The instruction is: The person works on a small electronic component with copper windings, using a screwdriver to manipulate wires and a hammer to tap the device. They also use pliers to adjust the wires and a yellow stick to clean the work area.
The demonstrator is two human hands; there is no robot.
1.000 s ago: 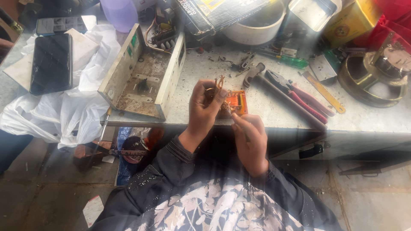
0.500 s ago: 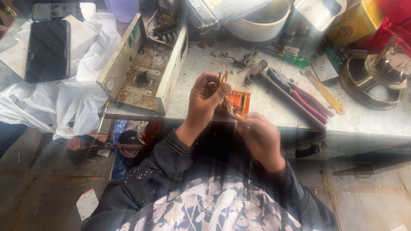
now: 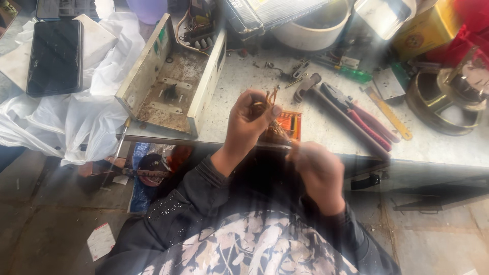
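Observation:
My left hand is raised over the bench edge, its fingers pinched around a small coil of copper wire whose loose ends stick up. My right hand is lower and closer to me, closed around a thin strand that runs from the coil; the strand itself is blurred. Under both hands lies a small orange packet on the grey bench top.
An open, rusty metal casing sits left of my hands. Red-handled pliers, a hammer, a green screwdriver and a yellow tool lie to the right. A black phone rests on white plastic at far left. A white bowl stands behind.
My right hand has drawn back from the coil toward my body. My left hand stays on the coil. The view has shifted slightly.

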